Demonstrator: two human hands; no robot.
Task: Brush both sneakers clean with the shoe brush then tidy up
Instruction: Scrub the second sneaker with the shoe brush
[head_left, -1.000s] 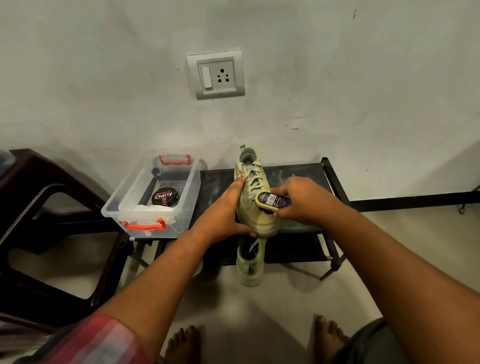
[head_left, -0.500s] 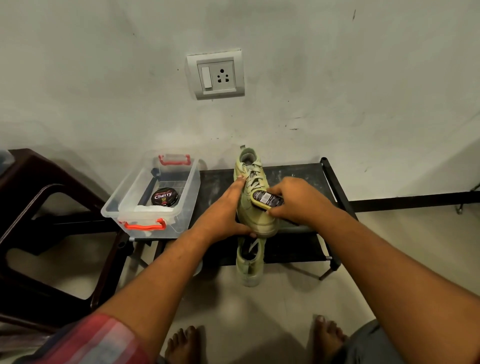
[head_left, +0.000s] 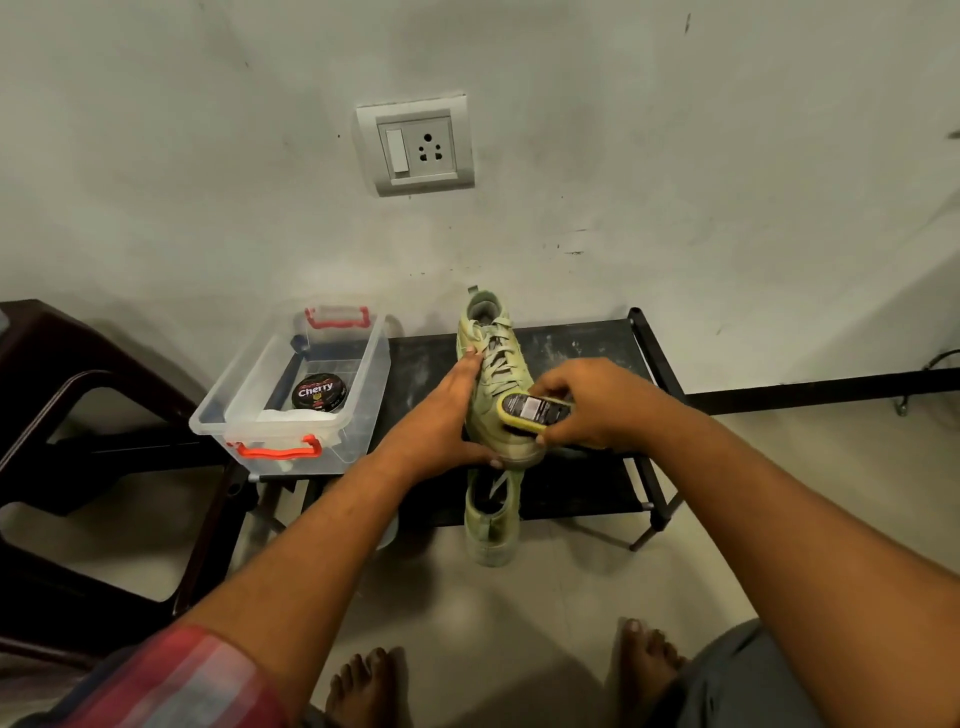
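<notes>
Presently: left hand (head_left: 441, 421) clasps pale green lace-up sneaker (head_left: 493, 384) along its side, thumb at the toe, atop black metal rack (head_left: 582, 343). Right hand (head_left: 592, 405) grips yellow oval shoe brush (head_left: 530, 413), set against the sneaker's forepart. Second pale green sneaker (head_left: 491, 519) sits on the lower shelf. Clear plastic box (head_left: 371, 374) with red handles beside holds round black polish tin (head_left: 318, 392).

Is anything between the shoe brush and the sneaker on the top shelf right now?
Nothing visible. The shoe brush, gripped by the right hand, lies against the sneaker near its toe; the left hand holds the opposite side.
</notes>
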